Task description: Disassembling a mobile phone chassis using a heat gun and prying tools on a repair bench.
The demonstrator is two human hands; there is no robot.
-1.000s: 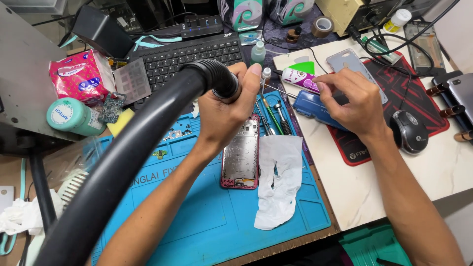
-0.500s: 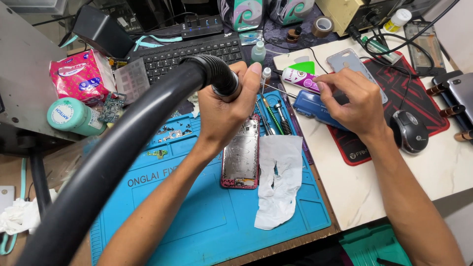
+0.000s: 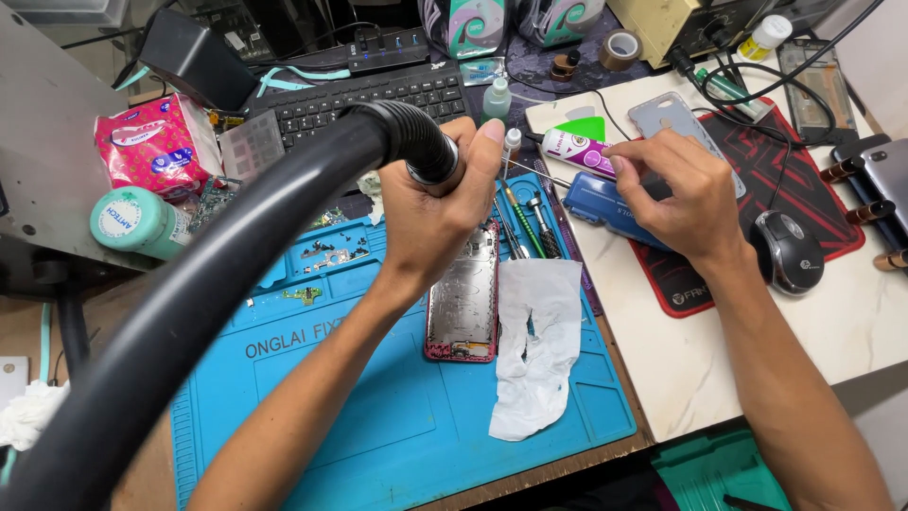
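Observation:
My left hand (image 3: 430, 227) grips the ribbed end of a thick black hose (image 3: 236, 274), which runs down to the lower left. The hose mouth hangs just above the top of an opened phone frame (image 3: 462, 303) with a red rim, lying on a blue work mat (image 3: 378, 426). A crumpled white wipe (image 3: 534, 350) lies right of the frame. My right hand (image 3: 686, 199) pinches the rear end of a small white and pink glue tube (image 3: 572, 149) with a thin needle tip. That hand hovers over a blue case (image 3: 596, 203).
A black keyboard (image 3: 378, 99), a pink tissue pack (image 3: 151, 147) and a green tub (image 3: 132, 220) crowd the back left. A mouse (image 3: 788, 251) sits on a red and black pad (image 3: 823, 189). A grey phone shell (image 3: 672, 114) and a tape roll (image 3: 619, 47) lie behind.
Both hands keep their places and their holds. Only the hose sways slightly.

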